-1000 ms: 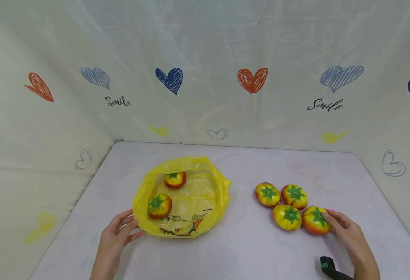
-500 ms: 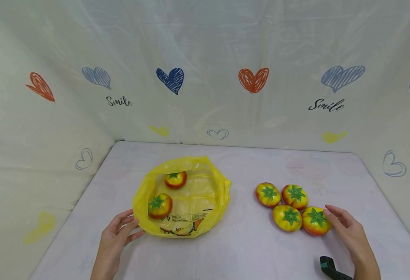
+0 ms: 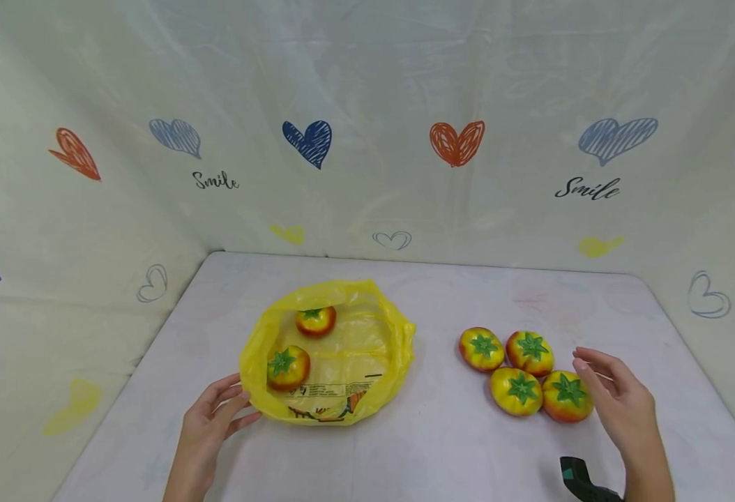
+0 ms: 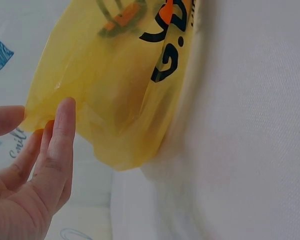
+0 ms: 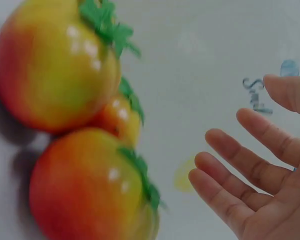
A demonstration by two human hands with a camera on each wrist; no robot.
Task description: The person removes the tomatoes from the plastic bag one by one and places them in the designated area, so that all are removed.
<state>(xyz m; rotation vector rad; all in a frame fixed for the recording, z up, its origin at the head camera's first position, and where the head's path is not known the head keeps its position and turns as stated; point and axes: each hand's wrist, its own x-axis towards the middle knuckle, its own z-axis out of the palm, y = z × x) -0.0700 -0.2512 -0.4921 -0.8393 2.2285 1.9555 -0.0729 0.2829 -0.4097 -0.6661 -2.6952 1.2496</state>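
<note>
A yellow plastic bag [image 3: 350, 335] lies with its mouth spread wide in the head view. Inside it are two red-and-yellow toy tomatoes [image 3: 289, 367] with green star-shaped tops. My left hand [image 3: 210, 425] pinches the bag's left edge; in the left wrist view the thumb and fingers [image 4: 65, 120] meet at the bag's corner. Several more toy tomatoes [image 3: 516, 392] sit in a tight cluster on the right. Just right of the nearest tomato [image 3: 567, 397], my right hand [image 3: 621, 397] hovers with relaxed fingers and holds nothing. The right wrist view shows these fingers [image 5: 255, 175] apart from the fruit.
The white table [image 3: 443, 453] has its back edge against a pale curtain [image 3: 380, 84] printed with hearts and "Smile". A black device [image 3: 584, 481] shows beside the right wrist.
My right hand has let go of the nearest right-hand tomato and risen back, away from it. That tomato stays in the cluster. The left hand keeps its place at the bag.
</note>
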